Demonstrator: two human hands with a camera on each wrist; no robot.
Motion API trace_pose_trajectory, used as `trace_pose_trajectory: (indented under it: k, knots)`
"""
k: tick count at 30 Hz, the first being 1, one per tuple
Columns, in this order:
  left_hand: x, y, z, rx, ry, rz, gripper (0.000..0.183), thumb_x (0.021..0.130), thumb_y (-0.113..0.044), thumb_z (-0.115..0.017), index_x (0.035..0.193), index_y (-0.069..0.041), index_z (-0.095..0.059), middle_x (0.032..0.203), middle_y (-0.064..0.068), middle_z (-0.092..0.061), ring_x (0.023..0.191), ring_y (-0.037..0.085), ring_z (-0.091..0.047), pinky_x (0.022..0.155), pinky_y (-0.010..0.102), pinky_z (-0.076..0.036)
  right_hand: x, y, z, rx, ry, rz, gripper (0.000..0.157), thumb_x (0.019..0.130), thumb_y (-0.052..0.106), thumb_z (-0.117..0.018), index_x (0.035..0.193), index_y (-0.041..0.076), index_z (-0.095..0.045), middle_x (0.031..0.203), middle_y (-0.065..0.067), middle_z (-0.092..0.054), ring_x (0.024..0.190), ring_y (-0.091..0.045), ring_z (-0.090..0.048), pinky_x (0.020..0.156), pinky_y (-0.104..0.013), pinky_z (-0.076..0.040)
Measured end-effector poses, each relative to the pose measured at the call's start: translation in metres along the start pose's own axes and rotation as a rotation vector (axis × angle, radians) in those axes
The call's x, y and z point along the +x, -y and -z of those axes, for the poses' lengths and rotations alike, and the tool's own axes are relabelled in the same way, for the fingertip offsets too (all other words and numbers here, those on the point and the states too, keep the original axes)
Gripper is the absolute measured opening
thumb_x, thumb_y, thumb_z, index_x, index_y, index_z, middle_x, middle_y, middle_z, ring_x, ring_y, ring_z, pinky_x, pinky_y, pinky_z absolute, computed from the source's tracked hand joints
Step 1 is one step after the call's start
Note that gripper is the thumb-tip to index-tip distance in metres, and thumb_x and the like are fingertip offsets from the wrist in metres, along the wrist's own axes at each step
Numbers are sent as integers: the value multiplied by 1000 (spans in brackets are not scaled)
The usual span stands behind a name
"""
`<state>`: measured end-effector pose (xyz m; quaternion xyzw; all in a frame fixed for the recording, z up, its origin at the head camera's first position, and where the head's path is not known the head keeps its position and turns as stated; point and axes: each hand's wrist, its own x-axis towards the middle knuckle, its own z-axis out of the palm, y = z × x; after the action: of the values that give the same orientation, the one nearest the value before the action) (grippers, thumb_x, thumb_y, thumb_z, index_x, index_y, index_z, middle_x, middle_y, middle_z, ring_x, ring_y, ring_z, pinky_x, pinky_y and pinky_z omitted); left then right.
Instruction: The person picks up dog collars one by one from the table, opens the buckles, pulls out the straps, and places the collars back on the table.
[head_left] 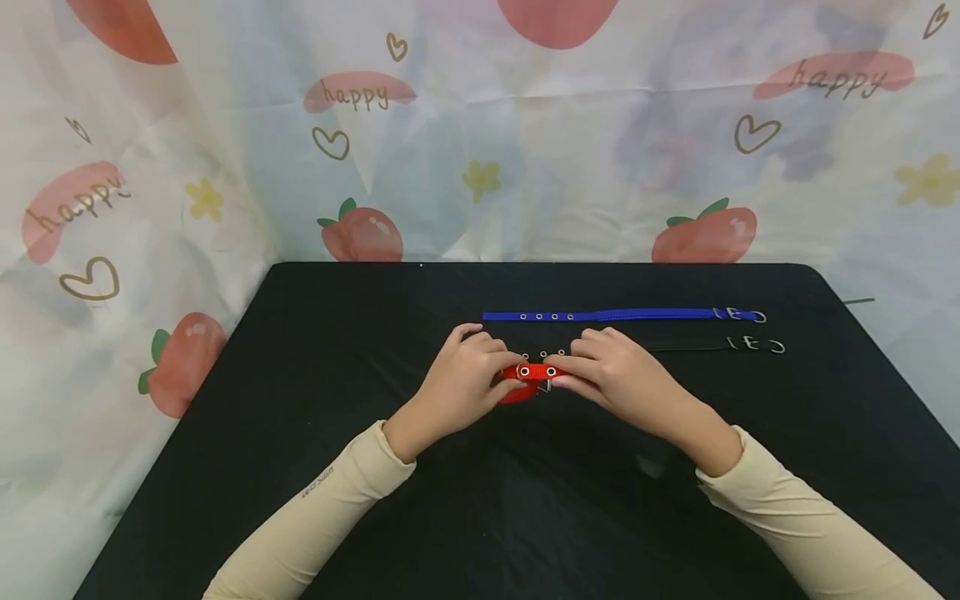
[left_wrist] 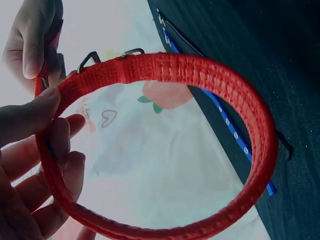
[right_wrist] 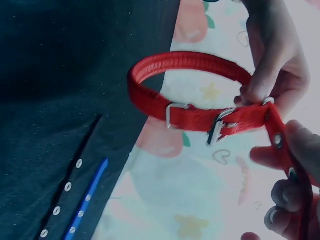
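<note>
A red collar (head_left: 537, 372) is bent into a round loop, held up between both hands above the table. My left hand (head_left: 467, 375) pinches the loop between thumb and fingers where its strap overlaps. My right hand (head_left: 626, 375) pinches the strap end, which has metal eyelets, in the right wrist view (right_wrist: 300, 170). A silver buckle (right_wrist: 215, 132) and a metal ring (right_wrist: 169, 116) hang on the outside of the red band. The eyelet end sticks out from the loop beside my left thumb.
Behind the hands a blue collar (head_left: 652, 315) lies straight across the black table (head_left: 360, 317), buckle end to the right. A black collar (head_left: 690, 347) lies just nearer, partly hidden by my right hand. A printed cloth (head_left: 555, 150) hangs behind and at the left.
</note>
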<state>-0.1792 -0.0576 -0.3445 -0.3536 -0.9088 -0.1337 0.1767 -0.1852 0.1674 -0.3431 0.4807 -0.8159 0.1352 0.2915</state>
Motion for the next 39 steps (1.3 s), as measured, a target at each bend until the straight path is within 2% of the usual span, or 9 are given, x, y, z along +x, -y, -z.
trace_pose_trajectory:
  k: [5,11,14,20,23,26,29,33,39]
  knots:
    - [-1,0,0,16,-18,-28,23,79,-28,-75,99,-17,-74,86,-4,-72,83,11,-64,102,39,-41,6,6,-1,-56,-8,34,57,100,44,-29,87,9,-72,64,2,-51,63,-14,-44,64,-29,-42]
    - [2,-5,-1,23,-57,-70,24,79,-32,-75,97,-17,-75,85,-4,-72,84,12,-64,100,39,-42,10,13,-6,-82,-30,57,51,100,39,-35,82,8,-69,64,0,-53,64,-15,-45,63,-30,-42]
    - [2,-5,-1,19,-76,-58,25,77,-35,-76,96,-18,-76,83,-4,-72,83,12,-63,98,39,-43,8,13,-5,-81,-24,17,52,99,43,-35,82,7,-69,66,-1,-56,66,-16,-50,66,-32,-44]
    - [-4,5,5,-5,-86,-8,25,77,-36,-76,94,-18,-75,82,-5,-72,81,13,-61,98,40,-42,-2,1,4,-61,52,-77,64,96,54,-28,89,8,-71,70,-1,-62,68,-17,-53,74,-38,-48]
    - [-7,8,7,-27,-79,5,23,78,-36,-75,93,-18,-75,82,-5,-71,81,12,-61,99,39,-42,-6,-2,7,-60,55,-91,68,97,54,-23,89,7,-72,69,-2,-62,67,-17,-52,73,-37,-47]
    - [-6,7,6,-32,-84,-19,23,78,-35,-75,92,-17,-75,81,-5,-71,82,12,-61,99,38,-42,-6,0,5,-61,54,-74,67,98,52,-23,89,6,-72,68,-1,-60,67,-16,-51,71,-35,-46]
    - [-4,3,2,-22,-94,-62,23,78,-34,-75,93,-16,-75,82,-4,-70,82,13,-61,98,38,-43,-3,4,0,-54,53,-41,61,99,47,-27,89,6,-71,70,-1,-59,69,-16,-51,71,-34,-46]
    - [-2,1,-2,-2,-117,-86,24,77,-35,-76,94,-17,-75,82,-4,-70,82,13,-60,97,37,-43,1,8,-6,-53,46,-27,52,99,43,-35,90,6,-69,73,-2,-61,72,-18,-53,73,-35,-47]
    - [-6,7,-1,94,-184,-73,24,75,-31,-78,95,-17,-75,80,-4,-70,81,13,-58,98,40,-42,-4,1,-2,-95,-3,-29,59,100,46,-30,91,3,-70,70,-4,-60,70,-21,-55,75,-40,-48]
